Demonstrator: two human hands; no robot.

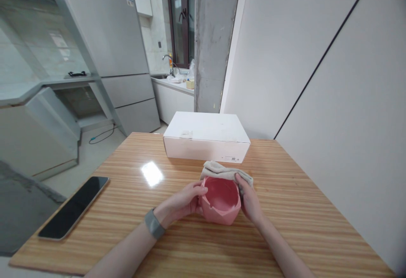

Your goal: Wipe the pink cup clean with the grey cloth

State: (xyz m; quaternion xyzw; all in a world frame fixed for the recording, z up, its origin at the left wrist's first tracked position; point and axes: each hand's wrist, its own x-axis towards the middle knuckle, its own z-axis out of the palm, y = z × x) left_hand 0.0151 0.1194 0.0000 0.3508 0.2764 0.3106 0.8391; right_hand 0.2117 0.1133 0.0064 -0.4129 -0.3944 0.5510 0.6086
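The pink bowl [221, 204], gripped by the fingers [200, 190] of the left hand [189, 201] while the right hand [250, 202] holds the cloth [218, 170] against its far edge, is over the worktop [292, 227] near the white box [206, 138] and probably wants steady support and even cloth pressure.

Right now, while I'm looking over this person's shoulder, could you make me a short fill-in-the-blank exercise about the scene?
1. The left hand grips a container coloured ____.
2. The hand with its thumb on the cloth is the person's ____ one.
3. The box beyond them is ____.
4. The phone lies near the table's ____ edge.
Missing words: pink; right; white; left.
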